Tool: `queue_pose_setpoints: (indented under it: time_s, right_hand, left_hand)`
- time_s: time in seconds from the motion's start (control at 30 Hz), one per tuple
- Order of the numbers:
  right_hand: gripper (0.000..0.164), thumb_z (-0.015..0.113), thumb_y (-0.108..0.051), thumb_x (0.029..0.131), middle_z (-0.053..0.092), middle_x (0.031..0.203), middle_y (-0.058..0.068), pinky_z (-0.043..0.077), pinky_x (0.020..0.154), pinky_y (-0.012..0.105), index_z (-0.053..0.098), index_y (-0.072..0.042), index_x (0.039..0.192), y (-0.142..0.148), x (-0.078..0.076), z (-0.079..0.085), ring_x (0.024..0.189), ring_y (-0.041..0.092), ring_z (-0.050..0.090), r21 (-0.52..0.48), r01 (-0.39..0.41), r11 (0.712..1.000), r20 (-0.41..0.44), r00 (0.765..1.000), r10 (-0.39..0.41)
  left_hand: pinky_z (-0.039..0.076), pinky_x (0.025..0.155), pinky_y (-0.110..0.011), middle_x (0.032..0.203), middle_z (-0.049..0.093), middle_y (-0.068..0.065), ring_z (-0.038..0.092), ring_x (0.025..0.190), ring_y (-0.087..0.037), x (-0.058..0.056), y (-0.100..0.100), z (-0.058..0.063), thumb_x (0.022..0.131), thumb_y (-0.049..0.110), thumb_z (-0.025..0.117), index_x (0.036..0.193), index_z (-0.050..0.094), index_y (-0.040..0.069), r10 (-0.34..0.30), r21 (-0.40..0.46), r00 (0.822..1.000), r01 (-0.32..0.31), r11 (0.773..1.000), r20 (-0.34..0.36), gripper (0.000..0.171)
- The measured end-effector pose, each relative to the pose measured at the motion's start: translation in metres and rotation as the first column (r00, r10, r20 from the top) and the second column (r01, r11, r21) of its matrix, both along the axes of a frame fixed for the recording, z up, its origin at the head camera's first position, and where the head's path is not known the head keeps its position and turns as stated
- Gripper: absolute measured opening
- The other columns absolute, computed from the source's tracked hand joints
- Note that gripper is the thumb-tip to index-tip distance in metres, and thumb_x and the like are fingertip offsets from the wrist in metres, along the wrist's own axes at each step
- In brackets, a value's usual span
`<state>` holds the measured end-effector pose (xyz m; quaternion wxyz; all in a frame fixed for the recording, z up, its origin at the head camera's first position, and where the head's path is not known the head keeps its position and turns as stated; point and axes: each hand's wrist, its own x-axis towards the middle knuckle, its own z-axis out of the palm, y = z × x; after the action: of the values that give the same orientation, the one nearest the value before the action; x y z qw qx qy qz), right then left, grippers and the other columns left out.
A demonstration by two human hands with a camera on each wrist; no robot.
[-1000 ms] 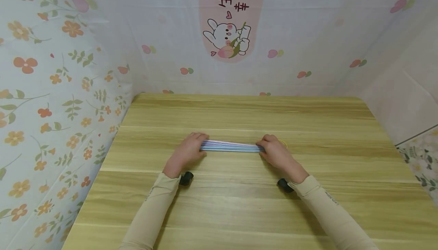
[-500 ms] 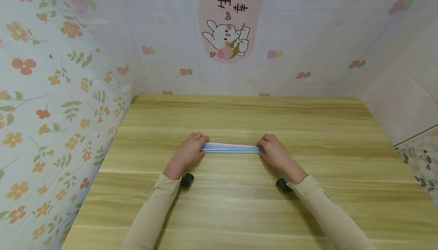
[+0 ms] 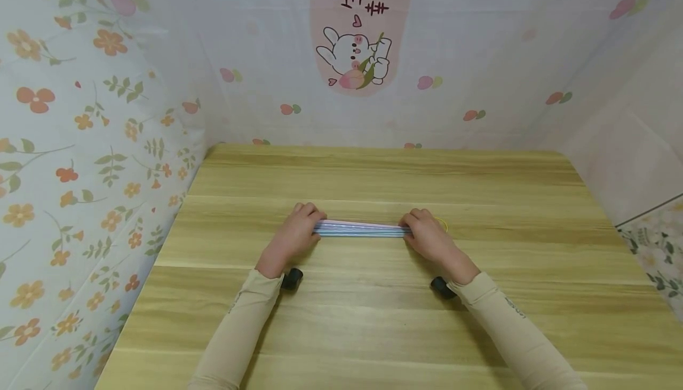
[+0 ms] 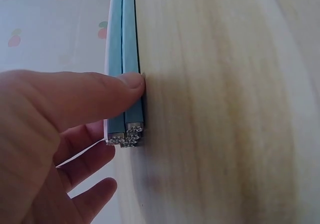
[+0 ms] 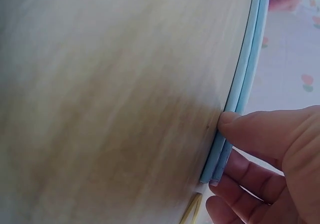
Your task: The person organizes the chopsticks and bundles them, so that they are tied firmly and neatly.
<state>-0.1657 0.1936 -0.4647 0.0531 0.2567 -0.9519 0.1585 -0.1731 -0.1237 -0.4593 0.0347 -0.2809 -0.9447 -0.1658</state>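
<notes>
A bundle of long slim sticks (image 3: 363,230), pale blue, lilac and pink, lies left to right between my two hands. My left hand (image 3: 294,233) grips the left end. Its thumb presses the blue side of the sticks (image 4: 123,44), whose tips look silvery and crinkled in the left wrist view. At the other end my right hand (image 3: 431,237) pinches the bundle, thumb on the near side and fingers behind. The exact kind of stick cannot be told. Just beyond the right hand lies a thin yellow loop (image 3: 442,223), partly hidden by that hand.
Underneath is a wood-grain table (image 3: 363,331). A white printed cloth (image 3: 256,46) with a rabbit drawing hangs behind the table, and a flowered cloth (image 3: 101,200) covers the left side. Black wrist cameras (image 3: 291,279) sit by both wrists.
</notes>
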Motion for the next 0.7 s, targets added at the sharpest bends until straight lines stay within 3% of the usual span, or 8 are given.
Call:
queue_pose_setpoints:
  time_s: [0.2, 0.7]
  right_hand:
    - [0.019, 0.075, 0.001, 0.076, 0.062, 0.088, 0.011, 0.048, 0.073, 0.04, 0.068, -0.001, 0.094, 0.0006, 0.0004, -0.0005, 0.082, 0.027, 0.054, 0.0, -0.006, 1.0, -0.004, 1.0, 0.006]
    - [0.016, 0.074, 0.001, 0.077, 0.061, 0.085, 0.009, 0.046, 0.069, 0.038, 0.067, -0.001, 0.091, 0.0, -0.0001, -0.0011, 0.078, 0.025, 0.052, 0.004, -0.018, 1.0, -0.013, 1.0, 0.018]
  left_hand:
    - [0.044, 0.084, -0.038, 0.099, 0.056, -0.008, 0.046, 0.092, -0.026, 0.0, 0.0, -0.0003, 0.079, 0.005, 0.074, 0.107, 0.068, 0.006, 0.0, 0.006, 1.0, 0.0, 1.0, 0.0, 0.029]
    - [0.043, 0.088, -0.036, 0.105, 0.062, -0.007, 0.053, 0.095, -0.024, -0.0011, 0.0009, -0.002, 0.081, 0.009, 0.074, 0.107, 0.067, 0.006, 0.009, -0.041, 0.999, -0.008, 0.999, 0.034, 0.027]
